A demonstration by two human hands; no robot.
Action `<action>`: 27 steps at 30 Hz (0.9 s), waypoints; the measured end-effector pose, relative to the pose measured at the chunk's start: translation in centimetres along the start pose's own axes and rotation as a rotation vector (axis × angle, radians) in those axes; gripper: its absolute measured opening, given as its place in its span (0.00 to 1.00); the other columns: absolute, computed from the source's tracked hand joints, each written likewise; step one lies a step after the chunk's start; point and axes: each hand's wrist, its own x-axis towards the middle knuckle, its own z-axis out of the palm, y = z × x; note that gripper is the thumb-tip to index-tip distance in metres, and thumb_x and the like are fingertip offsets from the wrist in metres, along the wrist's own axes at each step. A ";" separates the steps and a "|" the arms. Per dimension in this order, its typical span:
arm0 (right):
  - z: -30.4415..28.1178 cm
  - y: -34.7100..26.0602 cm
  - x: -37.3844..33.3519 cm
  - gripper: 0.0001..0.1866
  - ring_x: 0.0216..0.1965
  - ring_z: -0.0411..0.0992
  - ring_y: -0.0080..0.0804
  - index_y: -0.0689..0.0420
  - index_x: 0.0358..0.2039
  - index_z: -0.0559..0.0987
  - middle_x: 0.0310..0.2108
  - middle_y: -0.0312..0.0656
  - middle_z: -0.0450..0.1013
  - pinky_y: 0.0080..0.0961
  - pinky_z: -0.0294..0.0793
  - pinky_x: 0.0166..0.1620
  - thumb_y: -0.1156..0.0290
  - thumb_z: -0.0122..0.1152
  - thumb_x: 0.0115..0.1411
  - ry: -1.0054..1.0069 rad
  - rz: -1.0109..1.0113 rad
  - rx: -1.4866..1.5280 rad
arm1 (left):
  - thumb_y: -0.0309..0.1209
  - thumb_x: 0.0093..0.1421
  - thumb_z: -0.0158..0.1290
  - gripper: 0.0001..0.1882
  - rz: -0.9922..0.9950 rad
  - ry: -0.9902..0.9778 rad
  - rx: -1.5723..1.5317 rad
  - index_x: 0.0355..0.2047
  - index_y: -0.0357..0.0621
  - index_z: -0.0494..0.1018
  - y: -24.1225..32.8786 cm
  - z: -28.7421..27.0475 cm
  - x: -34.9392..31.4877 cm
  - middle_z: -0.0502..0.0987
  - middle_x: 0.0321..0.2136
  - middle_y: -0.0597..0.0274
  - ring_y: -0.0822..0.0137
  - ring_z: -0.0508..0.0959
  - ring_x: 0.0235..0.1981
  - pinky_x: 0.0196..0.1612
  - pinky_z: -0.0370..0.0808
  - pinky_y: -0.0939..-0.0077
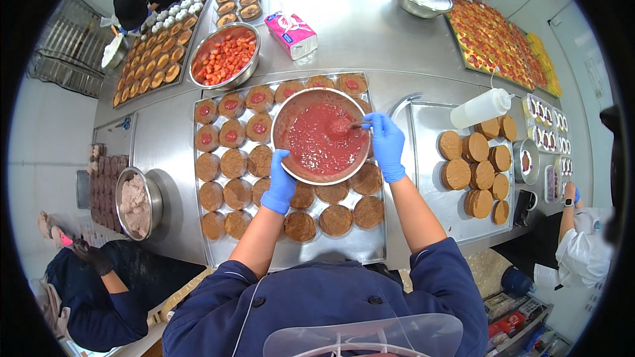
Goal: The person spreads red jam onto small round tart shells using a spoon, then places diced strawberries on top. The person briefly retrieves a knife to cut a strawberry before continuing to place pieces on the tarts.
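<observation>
Sauce bowl [311, 97]: over the cake tray [360, 246]; likely heavy, sloshing; support rim and underside.
Left hand [279, 182]: your fingers clasp the rim.
Right hand [385, 145]: your fingers pinch the spoon [341, 127] handle.

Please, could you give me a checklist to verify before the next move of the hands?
1. Left hand on the bowl: ok, gripping its rim.
2. Right hand holding the utensil: ok.
3. Utensil's loaded end inside the bowl's rim: ok.
4. Red sauce in the bowl: ok, plenty there.
5. All cake rounds topped with red: not ok, nearest row is bare.
6. Rounds hidden beneath the bowl: cannot tell.
</observation>
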 end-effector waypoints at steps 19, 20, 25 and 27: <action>-4.3 6.7 -5.8 0.07 0.27 0.71 0.30 0.46 0.39 0.80 0.33 0.31 0.78 0.31 0.63 0.31 0.69 0.57 0.61 -0.055 -0.462 -0.663 | 0.42 0.55 0.46 0.32 0.193 0.019 -0.038 0.59 0.41 0.63 3.3 -4.6 -2.0 0.69 0.57 0.54 0.56 0.69 0.57 0.63 0.63 0.61; -4.2 7.1 -6.2 0.07 0.27 0.71 0.29 0.46 0.39 0.80 0.34 0.30 0.78 0.31 0.63 0.31 0.69 0.57 0.61 -0.072 -0.481 -0.666 | 0.41 0.55 0.46 0.32 0.185 0.058 -0.040 0.59 0.41 0.63 3.5 -4.8 -2.2 0.69 0.57 0.54 0.56 0.69 0.57 0.63 0.63 0.61; -4.1 7.8 -7.1 0.09 0.27 0.72 0.29 0.45 0.42 0.80 0.34 0.31 0.78 0.30 0.61 0.31 0.68 0.57 0.61 -0.044 -0.470 -0.697 | 0.41 0.55 0.46 0.31 0.160 0.084 -0.052 0.58 0.41 0.64 3.9 -5.3 -3.3 0.70 0.56 0.56 0.57 0.71 0.56 0.62 0.64 0.61; -4.1 7.9 -7.3 0.09 0.27 0.72 0.29 0.45 0.42 0.80 0.33 0.32 0.78 0.31 0.61 0.30 0.67 0.57 0.62 -0.004 -0.437 -0.606 | 0.41 0.56 0.46 0.31 0.144 0.075 -0.048 0.59 0.42 0.64 3.8 -5.3 -3.6 0.71 0.55 0.56 0.57 0.71 0.56 0.62 0.65 0.61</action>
